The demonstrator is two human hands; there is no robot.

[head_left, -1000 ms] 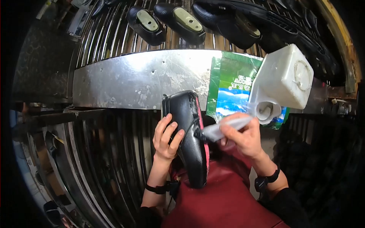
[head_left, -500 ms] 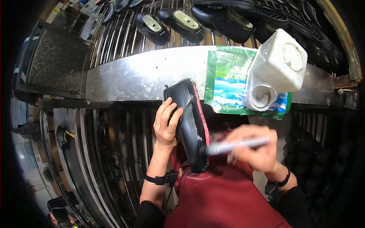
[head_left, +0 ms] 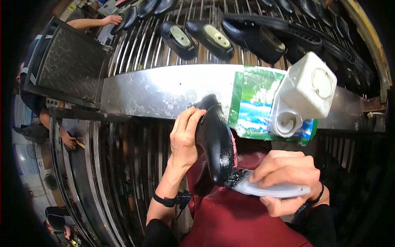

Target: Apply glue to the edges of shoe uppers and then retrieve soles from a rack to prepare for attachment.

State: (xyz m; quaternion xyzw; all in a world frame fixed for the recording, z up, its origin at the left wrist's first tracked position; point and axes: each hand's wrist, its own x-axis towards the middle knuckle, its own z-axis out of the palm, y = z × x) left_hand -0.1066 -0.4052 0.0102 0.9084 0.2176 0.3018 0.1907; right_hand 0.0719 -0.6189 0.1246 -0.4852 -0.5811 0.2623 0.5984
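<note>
My left hand point(head_left: 184, 138) grips a black shoe upper point(head_left: 212, 142) by its heel end, with the toe pointing down toward me. Along its right edge runs a strip of pink point(head_left: 234, 149), and a wet, glossy patch shines near the toe. In my right hand point(head_left: 290, 179) is a brush point(head_left: 267, 190) with a pale translucent handle. The brush's dark, wet bristles touch the edge of the shoe by the toe. Beneath the shoe, a dark red apron point(head_left: 234, 218) covers my lap.
A metal ledge point(head_left: 164, 88) holds a green-and-blue plastic sheet point(head_left: 256, 111), with a white cut-open jug point(head_left: 308, 86) on top. Beyond it, several black shoes point(head_left: 212, 39) rest on a bar rack. At far left, a co-worker's hand point(head_left: 112, 19) touches a shoe; another hand point(head_left: 69, 140) is lower down.
The shoe has turned, hiding much of the pink strip. The brush has moved down with its bristles at the toe edge. A co-worker's arm has appeared at upper left, and another hand below it.
</note>
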